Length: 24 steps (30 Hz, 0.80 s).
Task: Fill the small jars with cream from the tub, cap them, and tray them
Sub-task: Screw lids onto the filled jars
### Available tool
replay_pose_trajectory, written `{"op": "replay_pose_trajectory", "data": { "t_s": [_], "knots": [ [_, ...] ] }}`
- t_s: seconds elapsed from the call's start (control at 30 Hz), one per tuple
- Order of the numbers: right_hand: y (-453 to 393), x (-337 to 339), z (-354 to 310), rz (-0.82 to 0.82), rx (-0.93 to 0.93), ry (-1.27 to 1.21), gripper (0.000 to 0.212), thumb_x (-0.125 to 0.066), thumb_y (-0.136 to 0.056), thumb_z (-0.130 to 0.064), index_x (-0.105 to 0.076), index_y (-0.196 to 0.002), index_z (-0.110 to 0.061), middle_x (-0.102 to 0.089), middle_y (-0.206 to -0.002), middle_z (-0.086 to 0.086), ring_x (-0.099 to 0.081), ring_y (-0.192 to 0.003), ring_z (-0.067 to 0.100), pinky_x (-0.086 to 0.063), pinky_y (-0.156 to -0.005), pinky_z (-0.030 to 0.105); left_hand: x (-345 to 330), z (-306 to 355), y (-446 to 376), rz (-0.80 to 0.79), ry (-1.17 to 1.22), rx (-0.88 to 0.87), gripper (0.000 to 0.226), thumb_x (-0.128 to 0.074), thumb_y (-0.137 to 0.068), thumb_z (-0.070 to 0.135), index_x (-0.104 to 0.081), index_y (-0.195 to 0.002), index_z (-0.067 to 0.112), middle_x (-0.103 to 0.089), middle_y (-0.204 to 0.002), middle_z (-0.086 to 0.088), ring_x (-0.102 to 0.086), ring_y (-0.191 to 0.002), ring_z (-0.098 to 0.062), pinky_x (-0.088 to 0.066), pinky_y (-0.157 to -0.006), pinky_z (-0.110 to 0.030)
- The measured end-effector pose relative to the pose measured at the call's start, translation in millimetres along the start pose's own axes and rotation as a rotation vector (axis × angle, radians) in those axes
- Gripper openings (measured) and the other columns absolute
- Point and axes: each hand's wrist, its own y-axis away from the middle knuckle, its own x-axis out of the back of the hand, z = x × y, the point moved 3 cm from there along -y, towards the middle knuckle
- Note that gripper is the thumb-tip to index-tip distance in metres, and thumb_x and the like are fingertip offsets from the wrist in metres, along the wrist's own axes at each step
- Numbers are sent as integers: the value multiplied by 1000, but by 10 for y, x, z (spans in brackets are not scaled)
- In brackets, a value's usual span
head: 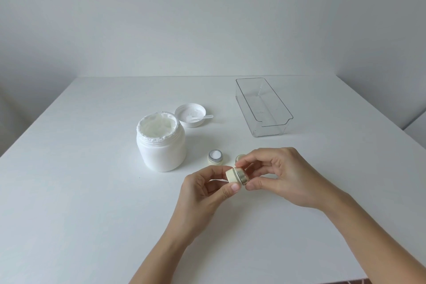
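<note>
A small cream-coloured jar (pixel 232 176) lies on its side between my two hands, just above the table. My left hand (pixel 207 191) pinches its body. My right hand (pixel 281 175) pinches the silver cap (pixel 242 175) sitting on its mouth. A second small jar (pixel 215 157) stands open and filled with white cream, right of the big white tub (pixel 161 145), which is open and full of cream. Another small piece (pixel 239 158), a jar or a cap, shows partly behind my right fingers. The clear plastic tray (pixel 274 130) stands empty at the back right.
The tub's white lid (pixel 184 122) lies upside down behind the tub, with a small white spatula (pixel 200 118) resting in it. The white table ends at a wall behind and at edges left and right.
</note>
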Motion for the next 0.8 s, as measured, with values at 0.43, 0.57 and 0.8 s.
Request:
{"op": "replay_pose_trajectory", "data": {
  "t_s": [0.43, 0.57, 0.8],
  "knots": [
    [13, -30, 14, 10, 121, -7, 37, -77, -70, -1, -72, -99, -24, -68, -97, -4, -67, -94, 20, -54, -85, 25, -16, 31, 22, -21, 34, 56, 28, -69, -84, 33, -77, -97, 10, -77, -90, -14, -72, -81, -18, -57, -76, -26],
    [6, -39, 30, 24, 108, -27, 34, -80, -71, -8, -72, -100, -24, -69, -94, -3, -67, -90, 20, -55, -79, 25, -19, 46, 21, -29, 71, 56, 32, -72, -81, 37, -76, -98, 10, -77, -92, -13, -73, -86, -22, -58, -80, -29],
    [-14, -79, 44, 40, 3, 75, 28, -63, -79, -54, -70, -86, -29, -66, -77, -25, -62, -66, -2, -55, -69, 22, -7, 47, 15, -24, 71, 21, 22, -77, -80, 19, -75, -102, 18, -77, -101, -11, -73, -100, -29, -55, -93, -37]
  ]
}}
